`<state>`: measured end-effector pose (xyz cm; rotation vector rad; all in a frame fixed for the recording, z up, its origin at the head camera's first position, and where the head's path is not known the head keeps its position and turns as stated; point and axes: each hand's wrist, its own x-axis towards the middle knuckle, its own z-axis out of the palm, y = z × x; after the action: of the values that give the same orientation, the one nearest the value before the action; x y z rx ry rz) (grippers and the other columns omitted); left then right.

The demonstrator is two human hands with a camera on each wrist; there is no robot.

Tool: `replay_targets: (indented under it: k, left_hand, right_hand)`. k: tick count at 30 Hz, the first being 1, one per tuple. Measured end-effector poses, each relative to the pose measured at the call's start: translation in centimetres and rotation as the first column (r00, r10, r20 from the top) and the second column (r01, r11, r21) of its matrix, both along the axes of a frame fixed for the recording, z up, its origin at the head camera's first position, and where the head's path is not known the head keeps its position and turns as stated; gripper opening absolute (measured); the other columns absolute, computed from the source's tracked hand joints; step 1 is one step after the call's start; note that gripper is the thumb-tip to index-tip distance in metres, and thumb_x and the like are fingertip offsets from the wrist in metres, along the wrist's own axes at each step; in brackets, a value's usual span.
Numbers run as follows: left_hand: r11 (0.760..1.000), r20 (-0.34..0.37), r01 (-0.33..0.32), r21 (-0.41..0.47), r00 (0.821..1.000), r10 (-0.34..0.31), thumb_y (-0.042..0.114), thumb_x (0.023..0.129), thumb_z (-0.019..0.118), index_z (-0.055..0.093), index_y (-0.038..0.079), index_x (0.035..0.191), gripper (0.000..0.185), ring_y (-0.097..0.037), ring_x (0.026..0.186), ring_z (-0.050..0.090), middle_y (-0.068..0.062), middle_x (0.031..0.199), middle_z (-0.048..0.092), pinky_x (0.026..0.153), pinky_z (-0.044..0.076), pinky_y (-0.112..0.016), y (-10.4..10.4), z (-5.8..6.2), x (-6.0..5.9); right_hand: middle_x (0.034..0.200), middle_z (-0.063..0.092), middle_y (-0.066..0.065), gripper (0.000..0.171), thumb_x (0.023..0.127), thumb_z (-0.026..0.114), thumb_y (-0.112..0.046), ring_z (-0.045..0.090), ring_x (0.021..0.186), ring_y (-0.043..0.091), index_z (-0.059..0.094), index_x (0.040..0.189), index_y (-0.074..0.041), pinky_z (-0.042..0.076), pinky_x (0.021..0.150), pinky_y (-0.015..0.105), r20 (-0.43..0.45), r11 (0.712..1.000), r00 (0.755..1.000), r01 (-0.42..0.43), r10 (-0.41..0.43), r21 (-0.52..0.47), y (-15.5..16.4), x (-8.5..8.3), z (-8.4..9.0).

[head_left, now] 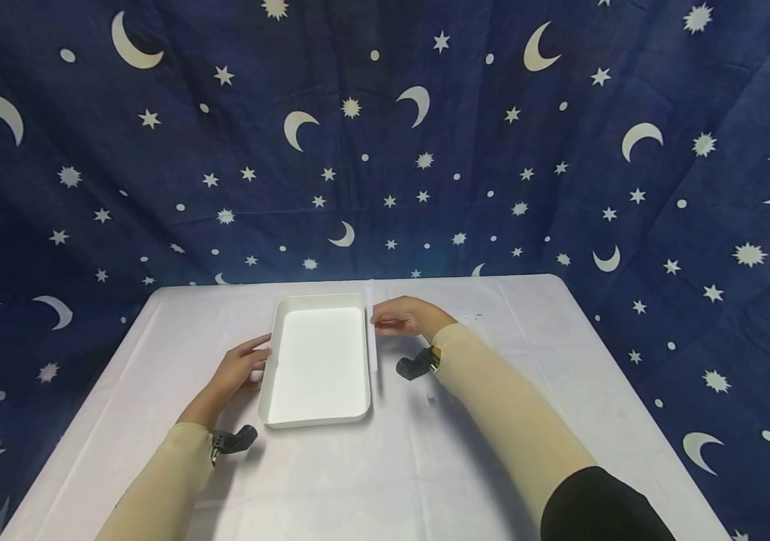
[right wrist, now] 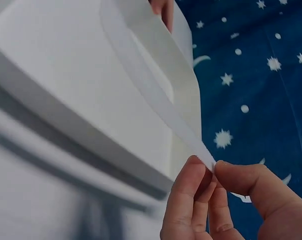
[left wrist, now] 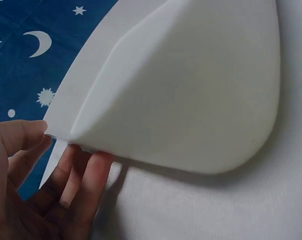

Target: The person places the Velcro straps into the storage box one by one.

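A white rectangular tray [head_left: 320, 421] with raised walls and rounded corners lies on the table, bare inside. My left hand [head_left: 239, 370] is at its left side; in the left wrist view the fingertips [left wrist: 98, 165] touch the outer wall right at the rim. Between thumb and index finger, my right hand [head_left: 403, 315] pinches a long, thin, flexible white strip [right wrist: 151, 95]. In the head view this strip runs lengthwise just beside the tray's right wall. The right wrist view shows it bowing across in front of the tray.
A white cloth covers the table [head_left: 466, 443]. Behind and on both sides hangs a dark blue curtain [head_left: 385, 225] printed with moons and stars. Black wrist-worn devices [head_left: 418, 364] stick out below each hand.
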<state>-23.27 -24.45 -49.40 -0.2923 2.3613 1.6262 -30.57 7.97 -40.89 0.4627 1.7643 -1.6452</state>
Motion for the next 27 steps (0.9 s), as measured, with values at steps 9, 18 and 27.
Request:
replay_targets:
  k: [9,18,27]
  left_hand:
    - [1.0,-0.009,-0.009,0.003,1.0,0.009,0.034,0.1,0.054,0.037,0.016,0.153,0.059,-0.014,0.09,0.063,-0.023,0.137,0.053,0.069,0.057,-0.025,0.1,-0.1,0.2]
    - [1.0,-0.01,-0.019,0.011,1.0,0.019,0.035,0.1,0.054,0.036,0.016,0.153,0.059,-0.013,0.088,0.063,-0.024,0.14,0.052,0.07,0.058,-0.027,-0.1,-0.1,0.3]
    - [1.0,-0.013,-0.016,0.008,1.0,0.016,0.03,0.099,0.054,0.038,0.015,0.152,0.057,-0.013,0.09,0.065,-0.024,0.135,0.056,0.071,0.059,-0.029,0.0,0.1,0.3]
  right_hand:
    - [0.098,0.06,0.01,0.024,0.083,0.064,0.01,0.064,0.078,0.016,0.062,0.105,0.001,0.059,0.07,0.02,0.017,0.998,1.0,-0.024,0.025,-0.05,-2.9,1.1,-1.2]
    - [0.086,0.061,0.009,0.013,0.082,0.062,0.012,0.061,0.072,0.015,0.059,0.084,0.0,0.058,0.064,0.019,-0.013,0.995,0.998,-0.055,0.054,-0.08,-5.1,1.5,-1.9]
    - [0.082,0.06,0.009,0.013,0.081,0.062,0.013,0.061,0.07,0.015,0.058,0.084,0.001,0.059,0.07,0.02,0.0,0.995,0.999,-0.05,0.05,-0.086,-6.2,1.9,-2.7]
